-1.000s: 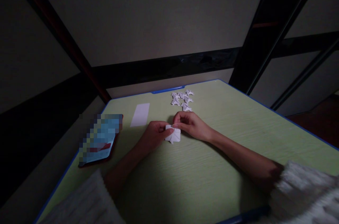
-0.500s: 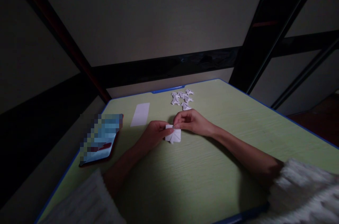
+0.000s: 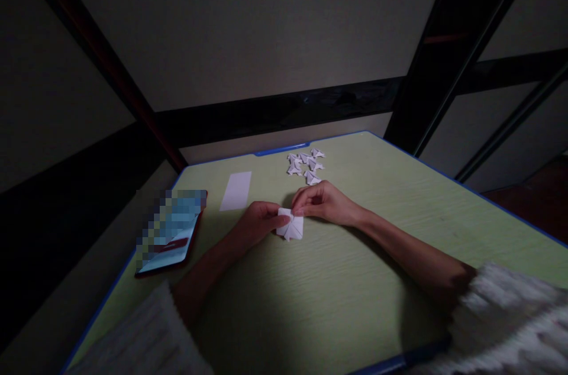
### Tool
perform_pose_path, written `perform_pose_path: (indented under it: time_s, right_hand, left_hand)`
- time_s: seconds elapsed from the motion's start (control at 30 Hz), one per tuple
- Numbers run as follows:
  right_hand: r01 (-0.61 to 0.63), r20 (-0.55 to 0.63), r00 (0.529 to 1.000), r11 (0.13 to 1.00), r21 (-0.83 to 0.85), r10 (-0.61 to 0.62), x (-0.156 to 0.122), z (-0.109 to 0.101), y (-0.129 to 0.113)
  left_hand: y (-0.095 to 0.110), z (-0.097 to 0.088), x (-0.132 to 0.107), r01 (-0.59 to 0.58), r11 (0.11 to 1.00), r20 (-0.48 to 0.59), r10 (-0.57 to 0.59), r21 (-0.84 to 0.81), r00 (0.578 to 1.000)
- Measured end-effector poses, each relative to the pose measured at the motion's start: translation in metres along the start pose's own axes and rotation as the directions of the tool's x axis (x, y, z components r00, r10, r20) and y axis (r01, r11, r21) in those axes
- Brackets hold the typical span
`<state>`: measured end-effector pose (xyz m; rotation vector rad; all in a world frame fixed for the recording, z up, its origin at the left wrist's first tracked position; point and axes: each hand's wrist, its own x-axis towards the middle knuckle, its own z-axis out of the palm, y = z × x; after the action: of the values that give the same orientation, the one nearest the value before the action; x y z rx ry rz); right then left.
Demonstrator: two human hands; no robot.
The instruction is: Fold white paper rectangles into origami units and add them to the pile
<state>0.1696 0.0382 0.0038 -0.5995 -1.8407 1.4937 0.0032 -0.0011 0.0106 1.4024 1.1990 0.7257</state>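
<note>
A small folded piece of white paper (image 3: 293, 230), roughly square with creases fanning from its middle and a small point at its lower edge, is held just above the table. My left hand (image 3: 260, 221) pinches its left side, thumb on top. At its upper right edge, the fingertips of my right hand (image 3: 322, 202) are closed on the paper. Just beyond my right hand lie several small folded white paper figures (image 3: 312, 177) in a loose cluster.
A flat white paper strip (image 3: 236, 190) lies left of my hands. Farther left, near the table's edge, is a phone or tablet (image 3: 171, 248) in a dark red case, its screen lit and partly pixelated. The pale green table (image 3: 346, 298) has a blue rim, with panelled walls behind it.
Both hands keep almost the same hold on the folded paper. The point at its lower edge looks shorter now, and the right hand has shifted very slightly.
</note>
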Motion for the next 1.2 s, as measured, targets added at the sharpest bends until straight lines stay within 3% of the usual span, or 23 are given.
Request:
perform_pose_path:
  time_s: [0.33,0.6,0.9,1.2]
  right_hand:
    - [-0.011,-0.018,1.000,1.000,-0.025,0.011,-0.0001,0.0003,-0.0006]
    - [-0.118,0.010,0.993,0.991,0.063,0.117,-0.0015,-0.0008,-0.0011]
    - [-0.132,0.023,0.991,0.987,0.093,0.131,-0.0017,-0.0021,-0.0008]
    - [-0.121,0.035,0.992,0.992,0.021,0.121,-0.0002,-0.0001,0.0035]
  left_hand:
    - [-0.0013,0.0007,0.0008,0.001,1.000,0.004,-0.001,-0.014,1.000]
    - [-0.0027,-0.0003,0.0005,-0.027,0.999,0.014,0.026,0.025,1.000]
    - [-0.0035,0.0008,0.0017,-0.003,1.000,0.053,0.004,-0.013,0.999]
    - [-0.0004,0.0040,0.0025,-0.008,1.000,0.006,0.008,0.021,1.000]
